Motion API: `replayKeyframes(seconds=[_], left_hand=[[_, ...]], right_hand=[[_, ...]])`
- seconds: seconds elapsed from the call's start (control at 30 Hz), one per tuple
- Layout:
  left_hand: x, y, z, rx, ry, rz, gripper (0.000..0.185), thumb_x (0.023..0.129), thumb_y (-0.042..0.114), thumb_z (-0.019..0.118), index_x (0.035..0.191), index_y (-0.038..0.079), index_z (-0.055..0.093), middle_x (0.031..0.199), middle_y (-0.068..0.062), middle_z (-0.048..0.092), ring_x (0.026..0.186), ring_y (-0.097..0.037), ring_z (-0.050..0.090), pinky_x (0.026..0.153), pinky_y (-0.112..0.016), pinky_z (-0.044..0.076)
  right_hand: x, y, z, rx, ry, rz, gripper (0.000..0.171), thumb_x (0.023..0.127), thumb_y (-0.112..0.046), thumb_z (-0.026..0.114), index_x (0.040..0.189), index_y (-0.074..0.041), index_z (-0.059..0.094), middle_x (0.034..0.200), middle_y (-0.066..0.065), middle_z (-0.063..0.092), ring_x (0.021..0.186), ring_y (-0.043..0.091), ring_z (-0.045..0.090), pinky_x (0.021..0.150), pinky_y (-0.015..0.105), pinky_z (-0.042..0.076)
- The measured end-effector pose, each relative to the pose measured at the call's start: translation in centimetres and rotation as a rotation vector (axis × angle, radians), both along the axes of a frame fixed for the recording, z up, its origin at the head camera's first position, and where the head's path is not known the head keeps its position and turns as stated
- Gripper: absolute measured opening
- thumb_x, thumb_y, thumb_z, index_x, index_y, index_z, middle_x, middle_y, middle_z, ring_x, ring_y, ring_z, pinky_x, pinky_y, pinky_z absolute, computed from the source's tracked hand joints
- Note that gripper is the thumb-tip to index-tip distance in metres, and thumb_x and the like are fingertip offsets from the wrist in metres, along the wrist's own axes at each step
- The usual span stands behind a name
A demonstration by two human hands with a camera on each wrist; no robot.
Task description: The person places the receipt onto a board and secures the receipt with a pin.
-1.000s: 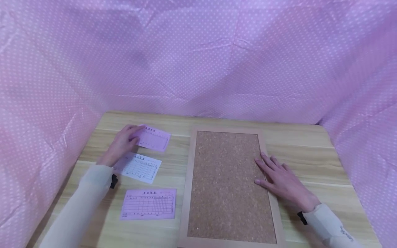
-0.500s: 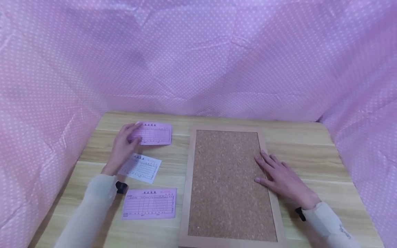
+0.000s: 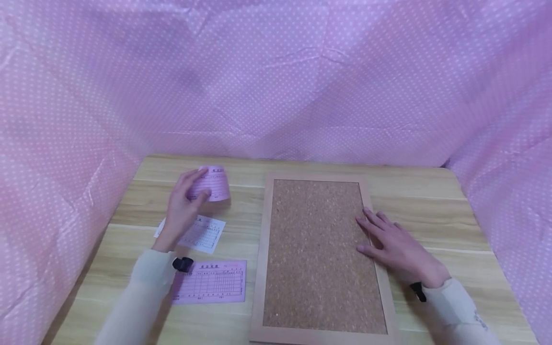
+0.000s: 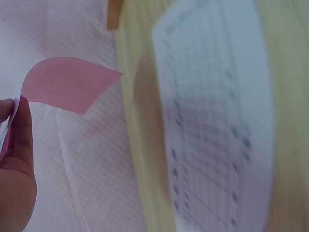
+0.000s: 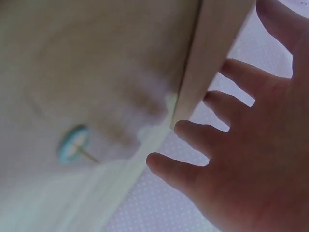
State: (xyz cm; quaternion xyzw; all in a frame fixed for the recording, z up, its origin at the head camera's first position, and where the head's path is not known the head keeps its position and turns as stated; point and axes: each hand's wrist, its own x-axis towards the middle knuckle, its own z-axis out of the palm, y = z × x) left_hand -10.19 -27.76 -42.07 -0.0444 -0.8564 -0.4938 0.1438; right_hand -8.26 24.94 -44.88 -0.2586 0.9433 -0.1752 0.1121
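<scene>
My left hand (image 3: 194, 190) pinches the left end of a pink printed slip (image 3: 214, 183) between thumb and fingers, and the slip curls up off the wooden table (image 3: 431, 201). The left wrist view shows that pink slip (image 4: 67, 89) bending away from my fingertips (image 4: 17, 130). A white slip (image 3: 202, 234) lies under that wrist, and a second pink slip (image 3: 213, 282) lies nearer me. My right hand (image 3: 384, 239) rests flat with spread fingers on the right frame of a cork board (image 3: 319, 268). In the right wrist view, my fingers (image 5: 193, 135) reach over the frame (image 5: 207, 63).
Pink dotted cloth (image 3: 276, 86) walls the table at the back and on both sides. In the right wrist view, a teal pushpin (image 5: 75, 143) lies on a blurred surface beside the board's frame. The white slip (image 4: 217, 121) shows blurred in the left wrist view.
My left hand has picked the far pink slip up off the table and drawn it a little toward me, so it now curls. The right hand has hardly moved.
</scene>
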Motion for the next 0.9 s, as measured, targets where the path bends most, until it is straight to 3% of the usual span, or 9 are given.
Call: replayKeyframes(seconds=[0.17, 0.5, 0.9], left_hand=[[0.2, 1.9, 0.7, 0.060, -0.006, -0.036, 0.057, 0.094, -0.007, 0.068, 0.148, 0.005, 0.055, 0.149, -0.015, 0.049, 0.130, -0.033, 0.051, 0.103, -0.016, 0.042], [0.1, 6.3, 1.0, 0.134, 0.048, -0.130, 0.059, 0.092, -0.010, 0.068, 0.148, 0.004, 0.055, 0.148, -0.014, 0.049, 0.127, -0.028, 0.052, 0.102, -0.018, 0.044], [0.3, 9.3, 1.6, 0.194, 0.042, -0.165, 0.059, 0.091, -0.007, 0.070, 0.147, 0.006, 0.056, 0.150, -0.011, 0.048, 0.124, -0.026, 0.055, 0.101, -0.025, 0.047]], right_hand=[[-0.2, -0.4, 0.6, -0.036, 0.017, -0.001, 0.073, 0.100, -0.052, 0.063, 0.157, -0.008, 0.044, 0.167, 0.020, 0.028, 0.149, 0.053, 0.024, 0.113, 0.075, 0.023], [-0.7, -2.8, 2.6, -0.100, 0.166, -0.023, 0.066, 0.103, -0.043, 0.062, 0.150, 0.001, 0.050, 0.162, 0.025, 0.035, 0.147, 0.052, 0.030, 0.116, 0.066, 0.028], [-1.4, -4.8, 4.2, -0.179, 0.204, -0.084, 0.064, 0.105, -0.045, 0.058, 0.153, -0.004, 0.048, 0.165, 0.020, 0.033, 0.151, 0.044, 0.029, 0.119, 0.061, 0.027]])
